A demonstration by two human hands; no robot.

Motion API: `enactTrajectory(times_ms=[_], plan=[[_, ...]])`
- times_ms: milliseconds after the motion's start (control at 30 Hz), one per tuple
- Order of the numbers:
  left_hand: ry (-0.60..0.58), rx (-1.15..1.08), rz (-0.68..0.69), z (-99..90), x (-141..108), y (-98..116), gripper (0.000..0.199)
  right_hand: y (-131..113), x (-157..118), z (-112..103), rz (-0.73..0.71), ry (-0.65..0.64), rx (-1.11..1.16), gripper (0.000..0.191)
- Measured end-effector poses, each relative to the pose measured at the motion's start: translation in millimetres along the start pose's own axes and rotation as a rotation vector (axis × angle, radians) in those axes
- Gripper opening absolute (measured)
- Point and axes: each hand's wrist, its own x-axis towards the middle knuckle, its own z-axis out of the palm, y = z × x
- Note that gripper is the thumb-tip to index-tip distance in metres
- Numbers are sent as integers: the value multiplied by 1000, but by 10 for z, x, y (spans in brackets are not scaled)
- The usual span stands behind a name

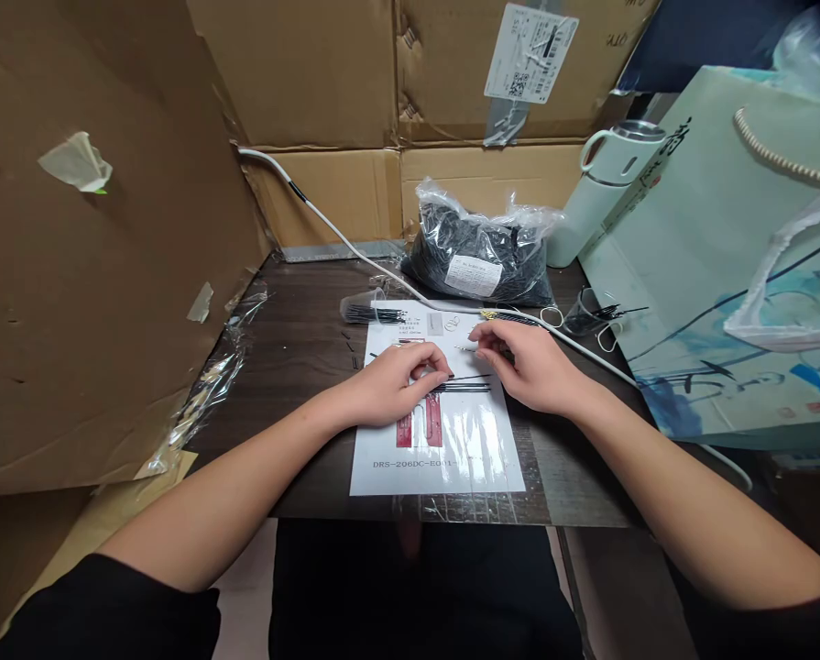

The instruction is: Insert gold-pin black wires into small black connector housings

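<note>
My left hand (404, 378) rests over the printed sheet (437, 472), thumb and forefinger pinched at the end of a thin black rod (473, 377). Just below it, several similar black rods (464, 388) lie side by side across the sheet. To the right, my right hand (530, 365) is closed in a pinch above the sheet's edge. A small, pale, pointed thing (465, 348) shows at its fingertips, too small to name. Red printed shapes (433, 423) on the paper are partly covered by my left hand and the rods.
A clear cup of black rods (365, 312) lies behind my left hand. Farther back sits a plastic bag of black pieces (482, 247), with a white cable (344, 240) passing in front. At right are another small cup (581, 316), a white bottle (588, 206) and a paper bag (732, 275). Cardboard (107, 302) walls the left.
</note>
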Motion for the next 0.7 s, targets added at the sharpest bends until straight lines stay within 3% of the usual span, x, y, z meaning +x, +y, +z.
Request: enactTrajectory(times_ms=[100,300,500,700], plan=[[5,10,3,8,-2,4,23,-23,7,-14,-30,34,-2,14],[-9,-49,-20,8,-17,4,23,-134,11,-41,4,-155,52,20],[-2,-104,-77,23,-18,-2,23,-189,-14,-46,63,-242,126,16],[112,-141,-86,61,-8,-28,18,-210,-15,-32,15,-139,107,16]])
